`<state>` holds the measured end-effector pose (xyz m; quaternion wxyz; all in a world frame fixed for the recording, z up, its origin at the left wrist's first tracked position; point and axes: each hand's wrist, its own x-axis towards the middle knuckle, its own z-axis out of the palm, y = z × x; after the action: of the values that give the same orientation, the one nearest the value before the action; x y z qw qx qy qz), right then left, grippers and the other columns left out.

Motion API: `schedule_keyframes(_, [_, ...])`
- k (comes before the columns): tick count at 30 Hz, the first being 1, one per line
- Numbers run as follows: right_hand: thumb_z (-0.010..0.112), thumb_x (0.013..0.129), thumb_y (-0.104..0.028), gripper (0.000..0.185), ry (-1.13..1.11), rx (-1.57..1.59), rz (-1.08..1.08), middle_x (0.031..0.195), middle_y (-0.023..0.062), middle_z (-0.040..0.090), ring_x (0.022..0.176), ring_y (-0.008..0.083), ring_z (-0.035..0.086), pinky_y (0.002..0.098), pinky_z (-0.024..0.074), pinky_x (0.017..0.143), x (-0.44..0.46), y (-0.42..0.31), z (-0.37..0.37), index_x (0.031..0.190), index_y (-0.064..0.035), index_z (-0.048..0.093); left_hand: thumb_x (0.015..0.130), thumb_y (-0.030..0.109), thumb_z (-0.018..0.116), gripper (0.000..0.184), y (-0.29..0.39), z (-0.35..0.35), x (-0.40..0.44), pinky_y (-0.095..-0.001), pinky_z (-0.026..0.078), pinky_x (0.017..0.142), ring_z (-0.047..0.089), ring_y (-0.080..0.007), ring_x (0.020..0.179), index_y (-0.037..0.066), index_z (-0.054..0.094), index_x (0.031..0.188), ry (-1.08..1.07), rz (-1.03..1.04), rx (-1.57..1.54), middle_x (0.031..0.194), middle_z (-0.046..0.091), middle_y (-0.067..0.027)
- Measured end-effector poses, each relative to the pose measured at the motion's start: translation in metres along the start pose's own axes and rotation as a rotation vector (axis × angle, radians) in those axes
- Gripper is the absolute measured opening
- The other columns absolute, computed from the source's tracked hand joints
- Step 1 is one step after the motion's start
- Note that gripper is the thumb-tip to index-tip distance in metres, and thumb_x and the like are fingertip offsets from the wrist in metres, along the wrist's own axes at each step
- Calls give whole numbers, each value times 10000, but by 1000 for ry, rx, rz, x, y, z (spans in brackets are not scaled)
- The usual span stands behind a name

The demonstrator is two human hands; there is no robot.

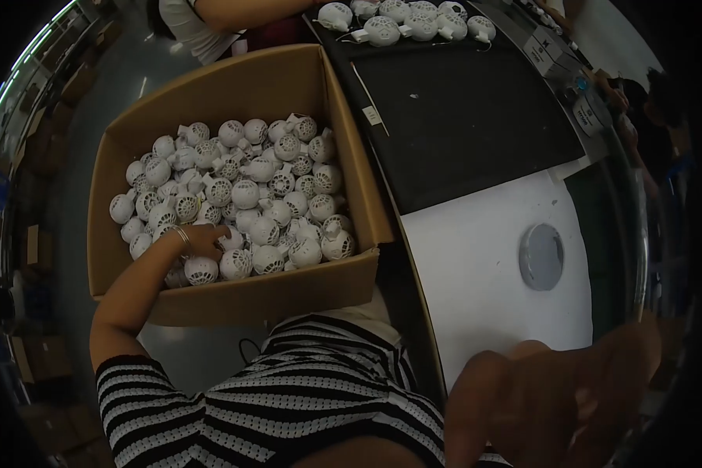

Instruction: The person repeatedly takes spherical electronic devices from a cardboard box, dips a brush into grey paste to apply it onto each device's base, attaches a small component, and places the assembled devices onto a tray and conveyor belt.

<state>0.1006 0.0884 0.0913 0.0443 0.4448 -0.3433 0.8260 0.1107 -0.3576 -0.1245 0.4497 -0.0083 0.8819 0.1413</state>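
My left hand [206,240], a bracelet at its wrist, reaches into a large cardboard box [265,290] at the near side. Its fingers curl against a white ball [231,239] with cut-out openings; the ball is partly covered by the hand. Many similar white perforated balls [246,194] lie heaped around it, some with small white tabs. Large and blurred, my right hand [554,398] is close to the camera at the lower right, over the near end of a white sheet [476,265]. Whether it holds anything is not visible.
A grey round disc [541,257] rests on the white sheet. Beyond it is a black mat [468,117], with several white balls [421,22] at the table's far end. Another person's arm [249,12] shows behind the box. White boxes [550,53] and another person are at right.
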Motion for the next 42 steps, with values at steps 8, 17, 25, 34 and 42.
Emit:
schedule_keyframes(8, [599, 714, -149, 382, 127, -437, 207, 995, 3, 423, 756, 96, 563, 488, 322, 928, -16, -6, -46, 1019, -136, 369, 579, 134, 679, 446, -15, -13, -13, -367, 454, 705, 561, -324, 811, 41, 502, 978, 494, 17, 129, 860, 582, -148])
schedule_keyframes(17, [590, 701, -156, 289, 240, -795, 240, 1012, 16, 421, 826, 107, 541, 496, 253, 995, -48, -37, -102, 962, -98, 481, 591, 89, 639, 503, -43, -33, 62, -386, 447, 699, 533, -315, 816, 62, 449, 1056, 765, 293, 765, 970, 481, -137])
schedule_keyframes(25, [553, 736, -171, 243, 280, -1009, 136, 1067, 43, 490, 915, 104, 525, 478, 306, 935, -62, -57, -131, 949, -157, 439, 721, 253, 618, 567, 23, -75, -20, -359, 475, 671, 554, -252, 836, 104, 378, 1212, 731, 586, -1228, 1090, 499, -143])
schedule_keyframes(34, [551, 812, -222, 290, 296, -1031, 57, 1053, 176, 495, 828, 221, 585, 397, 410, 851, -62, -39, -142, 931, -120, 306, 813, 482, 471, 668, 215, -100, -14, -303, 474, 612, 537, -306, 866, 73, 261, 1297, -50, 1209, -1715, 1158, 440, -213])
schedule_keyframes(42, [536, 820, -199, 300, 262, -1070, 9, 1052, 210, 486, 839, 233, 586, 392, 422, 838, -58, -42, -149, 906, -114, 260, 837, 399, 489, 643, 287, -98, 7, -348, 472, 705, 556, -313, 877, 79, 211, 1320, -276, 1124, -1698, 1101, 497, -188])
